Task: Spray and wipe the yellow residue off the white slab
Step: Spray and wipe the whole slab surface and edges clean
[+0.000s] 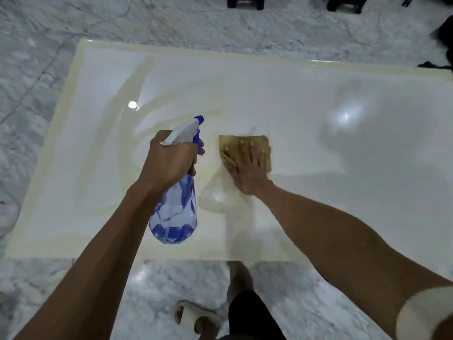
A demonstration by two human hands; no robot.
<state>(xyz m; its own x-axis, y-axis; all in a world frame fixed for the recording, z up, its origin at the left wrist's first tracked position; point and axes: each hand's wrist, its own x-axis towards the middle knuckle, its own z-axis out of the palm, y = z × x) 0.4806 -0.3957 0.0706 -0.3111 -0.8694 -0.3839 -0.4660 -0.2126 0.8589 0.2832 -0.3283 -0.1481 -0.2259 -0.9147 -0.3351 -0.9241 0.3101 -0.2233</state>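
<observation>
Lying flat on a grey marble floor point(220, 28): one white slab point(318, 99), glossy, with ceiling lights mirrored in it.

Residue point(127, 153): yellow, in curved smears over the slab's left half and in a band along its left, far and near edges; the right half looks largely white.

Left hand point(169, 163): fingers curled round the neck of a bottle point(175, 214), one finger at the blue trigger. Bottle clear with blue print, white spray head and blue nozzle, held above the slab, nozzle pointing away from the person.

Right hand point(250, 168): palm down, fingers straight and spread, pressing a cloth point(259, 143) flat on the slab near its middle. Cloth tan, roughly square, just right of the bottle's nozzle.

Person: bare forearms, pale sleeve point(426, 312) at the right upper arm, dark shorts point(250, 315), one foot in a pale slipper point(193, 315) on the floor at the slab's near edge.

Far edge of view: dark objects point(245, 2) on the floor, too cropped to identify.
</observation>
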